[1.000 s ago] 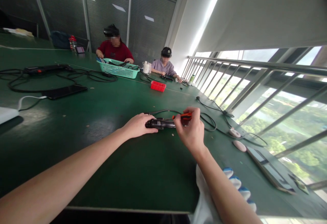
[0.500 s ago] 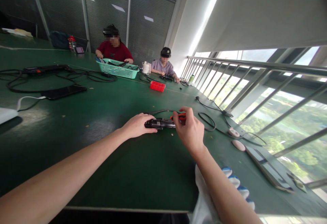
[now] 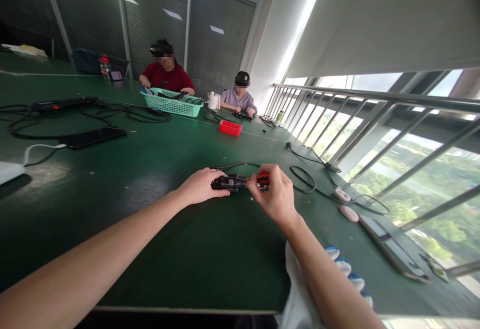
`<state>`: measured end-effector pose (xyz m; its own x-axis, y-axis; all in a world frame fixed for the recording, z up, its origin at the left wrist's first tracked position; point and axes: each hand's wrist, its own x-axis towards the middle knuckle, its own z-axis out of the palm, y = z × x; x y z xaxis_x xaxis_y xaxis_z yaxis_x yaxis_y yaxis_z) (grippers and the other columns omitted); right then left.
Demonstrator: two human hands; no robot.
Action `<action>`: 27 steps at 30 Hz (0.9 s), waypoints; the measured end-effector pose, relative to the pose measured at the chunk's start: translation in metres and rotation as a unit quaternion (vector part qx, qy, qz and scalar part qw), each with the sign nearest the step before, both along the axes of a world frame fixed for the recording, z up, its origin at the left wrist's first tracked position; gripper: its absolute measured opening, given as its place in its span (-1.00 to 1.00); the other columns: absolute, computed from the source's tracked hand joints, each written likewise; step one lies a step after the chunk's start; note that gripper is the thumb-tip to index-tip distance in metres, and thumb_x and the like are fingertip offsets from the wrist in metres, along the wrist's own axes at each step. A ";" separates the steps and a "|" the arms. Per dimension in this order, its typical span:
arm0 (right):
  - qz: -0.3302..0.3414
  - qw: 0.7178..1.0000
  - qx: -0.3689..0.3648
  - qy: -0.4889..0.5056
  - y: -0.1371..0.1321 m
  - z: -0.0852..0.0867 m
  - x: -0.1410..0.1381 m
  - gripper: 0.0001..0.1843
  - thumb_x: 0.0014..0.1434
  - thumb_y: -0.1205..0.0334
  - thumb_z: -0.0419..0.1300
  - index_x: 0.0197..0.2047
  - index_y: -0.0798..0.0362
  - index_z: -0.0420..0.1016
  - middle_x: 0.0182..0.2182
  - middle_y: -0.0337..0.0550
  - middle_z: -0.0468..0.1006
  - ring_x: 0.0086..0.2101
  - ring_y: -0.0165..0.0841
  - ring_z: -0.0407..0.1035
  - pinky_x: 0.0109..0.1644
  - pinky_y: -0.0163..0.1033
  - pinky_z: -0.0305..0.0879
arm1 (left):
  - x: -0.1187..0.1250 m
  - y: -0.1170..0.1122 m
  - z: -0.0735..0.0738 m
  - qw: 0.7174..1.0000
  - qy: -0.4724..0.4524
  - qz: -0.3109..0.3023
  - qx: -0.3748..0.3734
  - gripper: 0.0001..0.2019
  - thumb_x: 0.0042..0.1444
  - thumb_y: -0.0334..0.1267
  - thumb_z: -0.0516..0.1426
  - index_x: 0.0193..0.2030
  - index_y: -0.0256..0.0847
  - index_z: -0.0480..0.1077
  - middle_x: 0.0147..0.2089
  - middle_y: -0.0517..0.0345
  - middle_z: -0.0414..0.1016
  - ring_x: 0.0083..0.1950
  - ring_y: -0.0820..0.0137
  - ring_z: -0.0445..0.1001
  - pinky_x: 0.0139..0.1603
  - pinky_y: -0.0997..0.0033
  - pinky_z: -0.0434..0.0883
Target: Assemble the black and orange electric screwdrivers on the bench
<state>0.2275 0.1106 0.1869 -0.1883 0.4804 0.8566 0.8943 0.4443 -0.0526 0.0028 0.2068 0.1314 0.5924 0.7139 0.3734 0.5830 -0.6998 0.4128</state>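
Observation:
On the green table a long black device (image 3: 229,183) with a power cord lies flat in front of me. My left hand (image 3: 202,186) wraps around its left end, thumb on the near side and fingers on the far side. At the device's right part, my right hand (image 3: 275,194) is closed around an orange-and-black handled tool (image 3: 263,176). The tool lies low over the device; its working end is too small to make out, and I cannot tell whether it touches. My right fingers hide the device's right end.
A white glove with blue fingertips (image 3: 298,284) lies under my right forearm. Cables (image 3: 305,179), a pink oval object (image 3: 349,213) and a flat tablet-like object (image 3: 392,246) are to the right. Beyond stand a red tray (image 3: 230,128) and a green basket (image 3: 172,105); two people sit behind.
My right hand has lowered and moved slightly left, bringing the orange-and-black tool down closer to the device. My left hand keeps its hold.

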 end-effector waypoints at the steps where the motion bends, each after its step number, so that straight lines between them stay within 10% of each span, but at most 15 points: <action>1: 0.005 1.000 -0.004 -0.015 0.001 0.000 0.000 -0.90 0.28 0.21 0.15 -0.18 -0.01 0.29 -0.40 -0.21 0.47 -0.43 -0.35 0.38 -0.31 -0.24 0.31 | 0.000 0.001 -0.001 1.000 -0.001 -0.001 0.002 -0.48 0.09 0.24 0.23 0.06 -0.03 0.47 -0.05 0.08 0.56 -0.05 0.14 0.49 -0.09 0.28 0.38; 11: 0.047 0.997 -0.051 -0.014 -0.001 0.002 -0.004 -0.64 0.26 0.23 0.14 0.10 0.05 0.19 -0.20 -0.05 0.47 -0.23 -0.22 0.42 -0.12 -0.09 0.41 | 0.000 -0.003 0.001 1.000 0.003 0.007 0.009 -0.53 0.10 0.19 0.26 0.01 -0.07 0.41 -0.09 0.08 0.53 -0.09 0.15 0.48 -0.16 0.29 0.37; 16: 0.176 0.981 -0.061 0.054 -0.005 0.003 -0.005 -0.73 0.24 0.37 0.09 -0.04 -0.05 0.14 -0.19 -0.14 0.42 -0.18 -0.29 0.44 -0.10 -0.14 0.42 | 0.001 -0.003 0.003 0.999 -0.023 0.006 0.027 -0.56 0.08 0.14 0.30 -0.06 -0.09 0.40 -0.07 0.11 0.47 -0.08 0.20 0.48 -0.17 0.33 0.38; 19: 0.144 0.987 -0.022 0.068 -0.003 0.013 0.004 -0.82 0.19 0.44 0.06 -0.23 -0.05 0.17 -0.30 -0.20 0.37 -0.24 -0.33 0.41 -0.18 -0.21 0.36 | 0.001 -0.001 0.002 0.999 -0.032 0.000 0.011 -0.58 0.11 0.14 0.27 -0.07 -0.11 0.43 -0.06 0.12 0.46 -0.14 0.24 0.50 -0.23 0.35 0.39; 23: 0.034 0.978 -0.200 -0.050 0.014 0.026 0.016 -0.89 0.21 0.33 0.11 -0.18 -0.02 0.37 -0.29 -0.20 0.45 -0.34 -0.37 0.35 -0.27 -0.25 0.27 | 0.003 0.001 0.002 0.999 -0.032 -0.011 0.022 -0.59 0.15 0.13 0.25 -0.06 -0.14 0.47 -0.07 0.09 0.48 -0.14 0.23 0.52 -0.19 0.34 0.40; 27: 0.029 0.922 -0.336 -0.192 0.033 0.018 0.015 -0.44 0.13 -0.03 0.31 0.17 -0.06 0.40 0.02 -0.08 0.47 -0.07 -0.22 0.40 -0.14 -0.21 0.33 | 0.006 0.005 0.002 0.998 -0.020 -0.046 0.042 -0.57 0.20 0.14 0.21 0.02 -0.14 0.48 -0.03 0.05 0.52 -0.06 0.20 0.53 -0.06 0.31 0.41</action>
